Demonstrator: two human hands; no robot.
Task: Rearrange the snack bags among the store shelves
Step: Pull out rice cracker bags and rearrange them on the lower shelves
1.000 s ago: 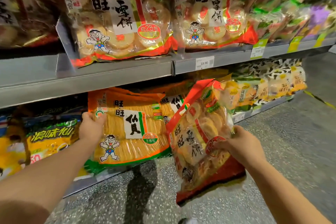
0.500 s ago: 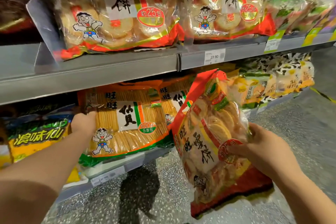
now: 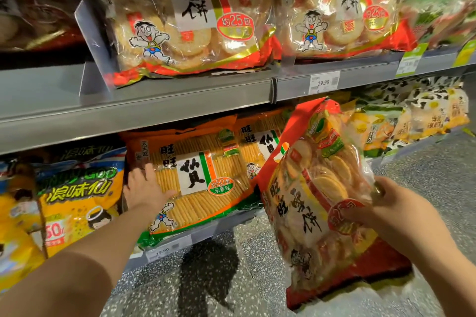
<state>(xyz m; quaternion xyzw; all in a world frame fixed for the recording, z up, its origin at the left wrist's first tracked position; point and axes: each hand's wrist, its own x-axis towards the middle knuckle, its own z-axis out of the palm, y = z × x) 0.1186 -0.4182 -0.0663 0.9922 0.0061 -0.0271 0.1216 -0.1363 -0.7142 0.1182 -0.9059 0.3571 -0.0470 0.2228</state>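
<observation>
In front of the lower shelf (image 3: 206,233), red rice-cracker bag (image 3: 316,203), right hand (image 3: 394,216) clamped on its side, left hand (image 3: 144,188) spread flat on the shelved orange cracker bag (image 3: 203,175): likely light, crinkly, slippery, contents brittle; grip by edges.

Dim, warm store light falls from above; the upper shelf (image 3: 180,103) shades the row beneath it. Glare streaks the clear wrap of the rice cracker bags (image 3: 195,15). A dark shadow lies on the speckled floor (image 3: 208,275). Corners blur and smear, and shelf lines bow with wide-angle distortion
</observation>
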